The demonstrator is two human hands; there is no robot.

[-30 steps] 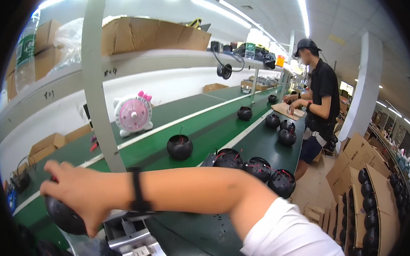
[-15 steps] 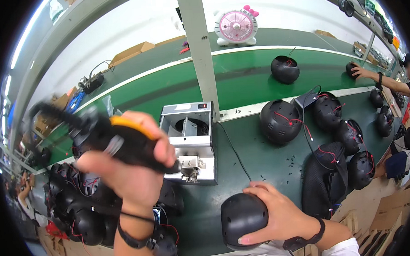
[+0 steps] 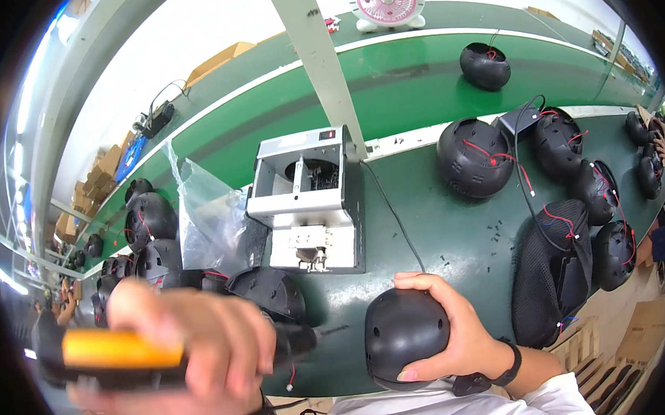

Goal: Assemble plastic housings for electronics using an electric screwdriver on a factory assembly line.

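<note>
My left hand [image 3: 212,346], smeared by motion, is wrapped round a black electric screwdriver with an orange lever [image 3: 120,349]. Its thin tip points right, toward a black round shell [image 3: 405,330], but stays apart from it. Near the table's front edge, my right hand [image 3: 464,335] grips that shell from the right side, fingers over the top and thumb low at the front. Small holes dot the shell's smooth surface. Behind the screwdriver stands a grey metal screw feeder [image 3: 293,144] with dark screws inside its round opening.
Several black shells with red wires [image 3: 475,164] stand at the right, beside a black mesh piece [image 3: 543,280]. More shells [image 3: 155,219] and a clear plastic bag [image 3: 210,213] lie left. Loose screws [image 3: 497,234] dot the table. A pink-white fan [image 3: 387,5] stands behind the green belt [image 3: 408,71].
My left hand has brought the screwdriver down from beside the screw feeder, turning its tip toward the shell. The right hand keeps its hold on the shell. The view has shifted.
</note>
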